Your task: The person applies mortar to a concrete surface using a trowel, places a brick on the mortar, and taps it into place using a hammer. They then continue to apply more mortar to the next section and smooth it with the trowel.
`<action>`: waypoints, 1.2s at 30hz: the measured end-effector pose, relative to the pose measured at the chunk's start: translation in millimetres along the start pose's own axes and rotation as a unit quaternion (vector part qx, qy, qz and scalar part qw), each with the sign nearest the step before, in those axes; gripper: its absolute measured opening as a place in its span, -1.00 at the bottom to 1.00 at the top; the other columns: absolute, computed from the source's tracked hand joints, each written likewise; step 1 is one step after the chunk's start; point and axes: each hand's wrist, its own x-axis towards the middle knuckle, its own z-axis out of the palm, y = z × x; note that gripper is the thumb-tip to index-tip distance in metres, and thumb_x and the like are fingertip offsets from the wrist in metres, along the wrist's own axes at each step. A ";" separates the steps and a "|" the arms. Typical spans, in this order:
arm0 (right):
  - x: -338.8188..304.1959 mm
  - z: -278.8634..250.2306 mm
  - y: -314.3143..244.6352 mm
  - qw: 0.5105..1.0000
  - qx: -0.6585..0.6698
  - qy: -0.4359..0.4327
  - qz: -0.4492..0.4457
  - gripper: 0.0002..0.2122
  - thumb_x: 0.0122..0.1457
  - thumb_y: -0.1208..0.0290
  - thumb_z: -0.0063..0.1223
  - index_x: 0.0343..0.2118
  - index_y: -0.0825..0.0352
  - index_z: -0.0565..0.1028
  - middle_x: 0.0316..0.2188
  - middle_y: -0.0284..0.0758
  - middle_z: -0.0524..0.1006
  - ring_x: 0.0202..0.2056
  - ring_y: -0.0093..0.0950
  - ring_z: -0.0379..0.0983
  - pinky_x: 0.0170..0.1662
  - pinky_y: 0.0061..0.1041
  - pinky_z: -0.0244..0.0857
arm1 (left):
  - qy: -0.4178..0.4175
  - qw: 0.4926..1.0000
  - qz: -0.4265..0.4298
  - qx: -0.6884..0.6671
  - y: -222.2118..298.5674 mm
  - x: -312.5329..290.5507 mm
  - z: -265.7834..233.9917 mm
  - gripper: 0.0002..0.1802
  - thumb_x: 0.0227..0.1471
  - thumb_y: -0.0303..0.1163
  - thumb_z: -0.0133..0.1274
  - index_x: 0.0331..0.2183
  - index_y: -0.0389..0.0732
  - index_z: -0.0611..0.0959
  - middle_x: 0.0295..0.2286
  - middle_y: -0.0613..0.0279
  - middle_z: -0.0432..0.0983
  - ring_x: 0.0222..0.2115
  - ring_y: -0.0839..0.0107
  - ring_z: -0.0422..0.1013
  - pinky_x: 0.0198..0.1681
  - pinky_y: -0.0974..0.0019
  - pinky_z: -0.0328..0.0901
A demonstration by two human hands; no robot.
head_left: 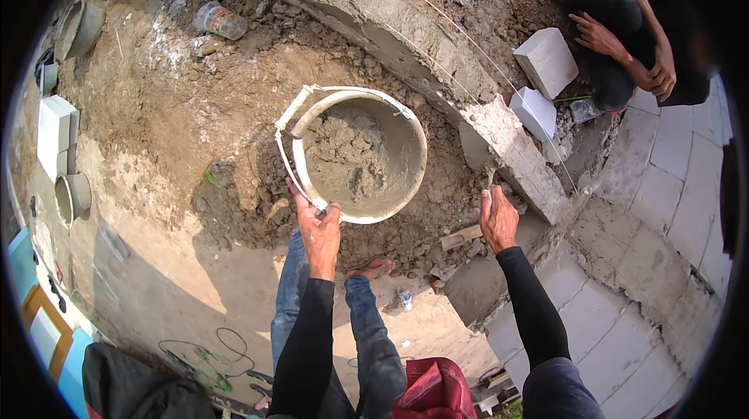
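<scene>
My left hand [315,238] is closed on the lower left rim of a pale bucket [405,142], thumb over the edge. Wet grey mortar [343,150] lies inside it, and its white handle is swung over to the left. In my right hand [499,220] is the handle of a trowel [473,147]. The trowel's grey blade points away from me, beside the low concrete beam [511,155]; whether the two touch I cannot tell.
Along the beam runs a taut string [449,21]. Two white blocks [546,62] stand beyond it, near a crouching person [620,48]. Block walling [655,138] rises at right. Several buckets [72,197] and stacked blocks [55,134] line the left. A plastic cup [221,21] lies on the soil.
</scene>
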 end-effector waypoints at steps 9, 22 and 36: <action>2.3 17.2 -98.5 0.965 -0.080 -0.188 -0.164 -0.74 0.33 0.26 -0.01 -0.02 0.27 0.35 -0.45 -0.16 0.54 -0.47 -0.14 0.56 -0.44 -0.17 0.43 | -0.071 0.984 0.087 0.140 7.0 -16.7 32.7 -0.45 0.05 -0.63 0.06 0.10 -0.30 0.36 -0.16 0.03 0.53 -0.24 0.40 0.46 -0.15 0.34 0.36; 29.8 28.7 -150.8 0.977 -0.075 -0.103 -0.171 -0.80 0.25 0.47 -0.03 -0.11 0.42 0.36 -0.48 -0.15 0.58 -0.43 -0.28 0.63 -0.44 -0.38 0.50 | -0.133 0.970 0.077 0.191 8.0 -20.6 14.3 -0.19 0.10 -0.70 0.04 0.35 -0.25 0.18 0.06 0.15 0.43 -0.07 0.47 0.42 -0.02 0.44 0.32; 13.6 93.7 -93.3 0.976 0.057 -0.210 -0.002 -0.60 0.31 0.23 -0.04 0.04 0.46 0.42 -0.46 0.07 0.61 -0.28 -0.07 0.63 -0.19 -0.17 0.49 | -0.160 0.942 0.156 0.250 -25.9 -28.3 26.0 -0.25 0.10 -0.63 0.07 0.31 -0.29 0.27 -0.08 0.07 0.58 -0.22 0.44 0.53 -0.20 0.41 0.40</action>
